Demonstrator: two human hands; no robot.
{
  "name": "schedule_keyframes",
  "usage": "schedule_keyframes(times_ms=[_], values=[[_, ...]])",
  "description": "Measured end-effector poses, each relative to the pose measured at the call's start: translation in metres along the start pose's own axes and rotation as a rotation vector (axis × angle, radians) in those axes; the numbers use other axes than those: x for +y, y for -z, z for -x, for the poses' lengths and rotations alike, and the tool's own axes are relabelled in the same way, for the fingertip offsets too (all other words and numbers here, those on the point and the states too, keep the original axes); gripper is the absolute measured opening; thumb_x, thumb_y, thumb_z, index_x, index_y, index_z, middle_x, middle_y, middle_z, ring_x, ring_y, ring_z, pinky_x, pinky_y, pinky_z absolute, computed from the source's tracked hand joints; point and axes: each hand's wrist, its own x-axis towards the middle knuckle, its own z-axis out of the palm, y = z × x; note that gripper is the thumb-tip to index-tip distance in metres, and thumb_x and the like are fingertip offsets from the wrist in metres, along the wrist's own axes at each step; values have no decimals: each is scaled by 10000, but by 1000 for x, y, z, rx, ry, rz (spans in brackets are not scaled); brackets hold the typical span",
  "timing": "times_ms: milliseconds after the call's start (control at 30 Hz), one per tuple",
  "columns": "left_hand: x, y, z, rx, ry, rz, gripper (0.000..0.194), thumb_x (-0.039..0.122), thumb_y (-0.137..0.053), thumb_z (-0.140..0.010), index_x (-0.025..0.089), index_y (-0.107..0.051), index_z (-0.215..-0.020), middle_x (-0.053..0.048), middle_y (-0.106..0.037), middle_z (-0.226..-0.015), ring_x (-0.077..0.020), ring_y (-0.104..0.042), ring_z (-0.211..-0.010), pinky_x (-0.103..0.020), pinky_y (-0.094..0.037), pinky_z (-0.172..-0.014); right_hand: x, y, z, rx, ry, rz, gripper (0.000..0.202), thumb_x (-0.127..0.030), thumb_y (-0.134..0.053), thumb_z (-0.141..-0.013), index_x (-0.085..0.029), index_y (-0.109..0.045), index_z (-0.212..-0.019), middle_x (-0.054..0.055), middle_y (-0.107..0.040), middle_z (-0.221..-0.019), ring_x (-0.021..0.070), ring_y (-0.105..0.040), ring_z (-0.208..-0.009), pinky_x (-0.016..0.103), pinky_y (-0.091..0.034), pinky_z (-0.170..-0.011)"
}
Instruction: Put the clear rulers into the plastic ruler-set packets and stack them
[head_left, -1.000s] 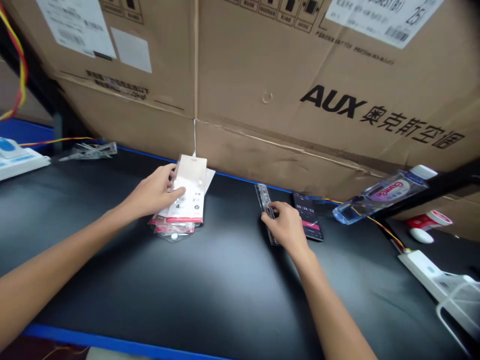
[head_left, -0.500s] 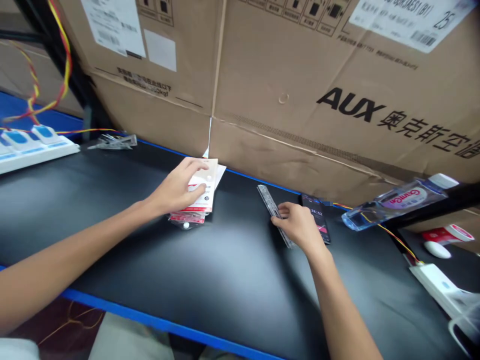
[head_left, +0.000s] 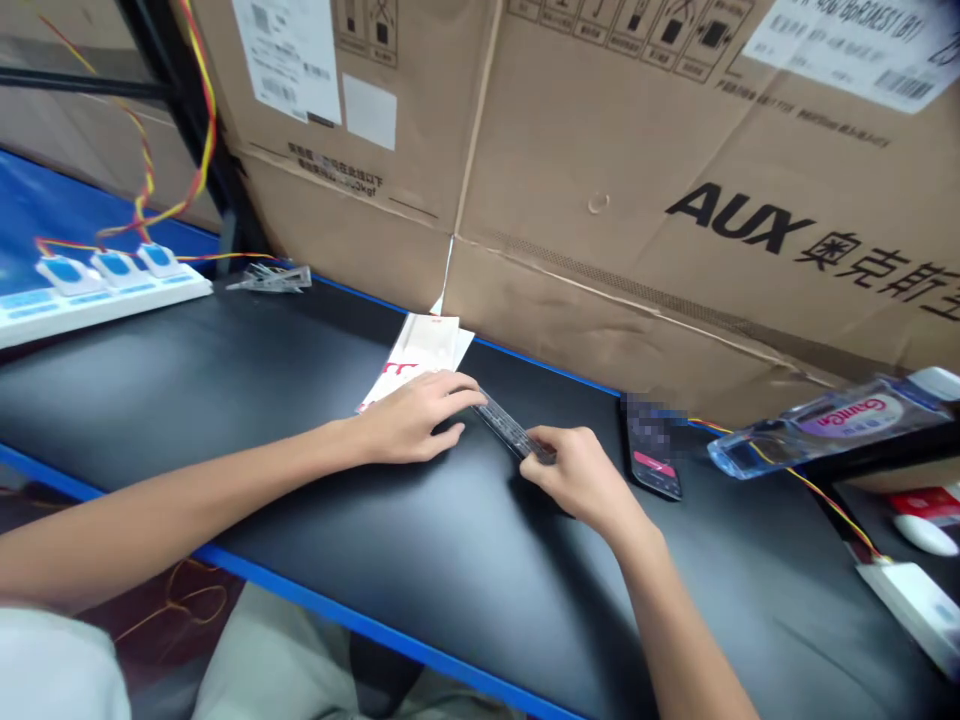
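Observation:
My right hand [head_left: 574, 470] grips the near end of a narrow, clear, ruler-like plastic strip [head_left: 504, 425], tilted just above the black table. The strip's far end reaches the fingertips of my left hand [head_left: 424, 415]. That hand has its thumb and fingers apart; whether a fingertip touches the strip I cannot tell. Behind and partly under my left hand lies a stack of flat white and red printed packets [head_left: 424, 345]; its near part is hidden.
A phone [head_left: 651, 450] lies right of my right hand. Farther right is a tilted clear bottle [head_left: 832, 425]. Clear plastic pieces [head_left: 274, 278] and a white power strip [head_left: 105, 295] are at the left. A large cardboard box [head_left: 570, 270] stands along the back edge.
My left hand has moved off the packets, right and nearer, to the strip's far end. My right hand has raised the strip and shifted it left toward it. The view has turned slightly left.

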Motion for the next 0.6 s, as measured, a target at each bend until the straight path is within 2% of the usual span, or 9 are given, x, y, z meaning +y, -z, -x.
schedule_keyframes(times_ms=[133,267,467,600], values=[[-5,-4,1,-27,16,-26,331,220,-578,-965,186,-604,-1293,-118,-648,-1288,-272,-610,-1185,-421,-466,-1051,-5,2,2,-47,33,-102,202,-191,-517,-783,-189,-718,-794,-29,-553,-627,134,-389,-602,272,-314,-589],[-5,-4,0,-33,6,-55,259,206,-551,-992,180,-640,-1234,-104,-693,-1202,-259,-637,-1111,-411,-468,-997,-6,7,2,-103,48,-205,241,-219,-513,-768,-194,-752,-793,-24,-656,-665,157,-411,-643,284,-356,-602],[-6,-6,0,-81,1,-65,184,200,-497,-1013,168,-670,-1065,-92,-718,-1020,-251,-652,-988,-409,-463,-927,-4,9,2,-169,11,-367,249,-219,-567,-740,-184,-793,-839,-14,-730,-770,188,-577,-715,281,-447,-658],[-6,-6,1,-126,-32,-41,196,319,-566,-999,183,-656,-1107,-106,-697,-1117,-259,-640,-1059,-415,-442,-982,3,6,-1,-220,-31,-497,266,-212,-636,-735,-175,-804,-939,14,-759,-863,218,-669,-826,288,-505,-736]])
